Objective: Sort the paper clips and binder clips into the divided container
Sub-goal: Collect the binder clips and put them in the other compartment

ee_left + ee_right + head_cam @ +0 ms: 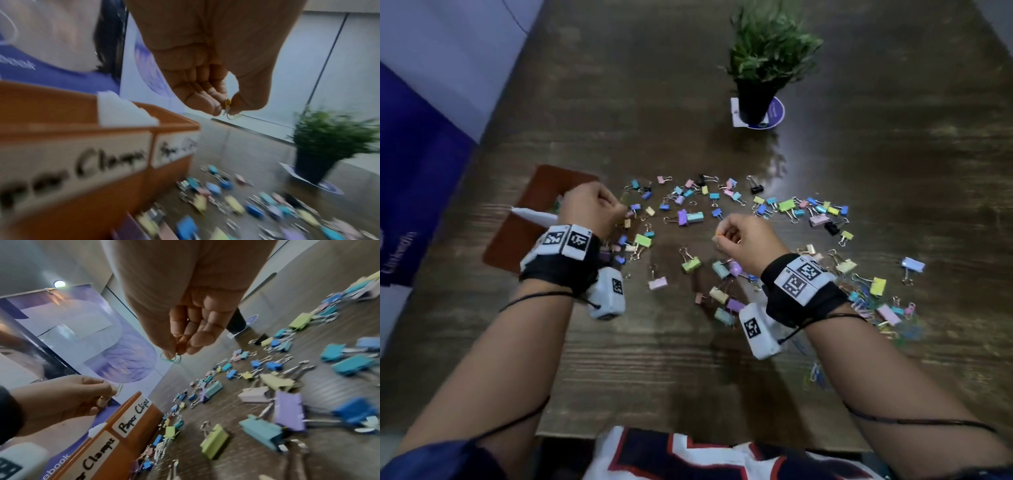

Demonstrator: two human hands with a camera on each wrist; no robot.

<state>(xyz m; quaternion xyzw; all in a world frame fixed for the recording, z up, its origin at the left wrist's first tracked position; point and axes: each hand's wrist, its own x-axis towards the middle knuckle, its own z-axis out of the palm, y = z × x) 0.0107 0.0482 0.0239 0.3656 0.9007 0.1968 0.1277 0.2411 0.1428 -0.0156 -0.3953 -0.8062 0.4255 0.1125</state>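
Bare forearms, black wrist straps [558, 263] with white coded marker blocks, thin black cords, white patterned shirt [688, 455]

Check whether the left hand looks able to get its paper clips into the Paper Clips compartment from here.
Probably yes. The left hand pinches paper clips just above the orange container, beside the Paper Clips label, and nothing visible lies between them.

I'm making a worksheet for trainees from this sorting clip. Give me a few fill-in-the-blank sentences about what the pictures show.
1. The nearer label on the orange container reads "Paper ____".
2. The right hand pinches ____ paper clips.
3. The left hand holds paper clips above the ____.
4. Behind the scattered binder clips stands a potted ____.

Missing words: Clips; green; container; plant
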